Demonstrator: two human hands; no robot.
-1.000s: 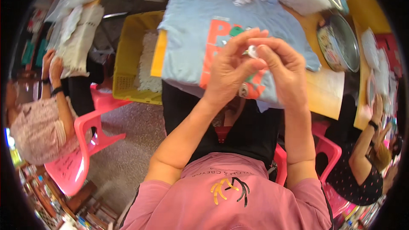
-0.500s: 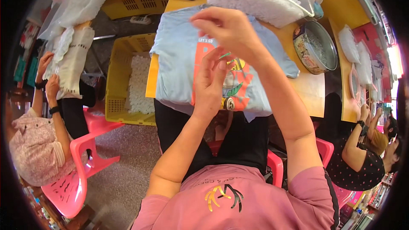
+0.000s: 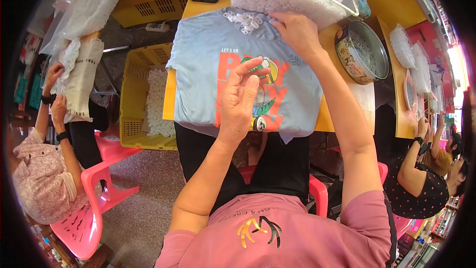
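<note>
the right hand [image 3: 297, 32] has stretched farther out since half a second ago, its fingers now curled down beside the small heap of white rings [image 3: 244, 20] at the far edge of the light blue shirt [image 3: 198, 74]; whether it grips one i cannot tell. the left hand [image 3: 241, 100] hovers over the shirt's print, fingers loosely spread, holding nothing. the shirt lies flat on the yellow table [image 3: 171, 94], collar pointing away, hem hanging over the near edge.

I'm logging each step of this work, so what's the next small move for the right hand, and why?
Probably pinch one white ring from the small pile on the shirt. The right hand rests at the pile's edge with fingers down beside the rings, while the left hand is raised over the shirt's print, fingers apart, holding nothing that I can see.
</note>
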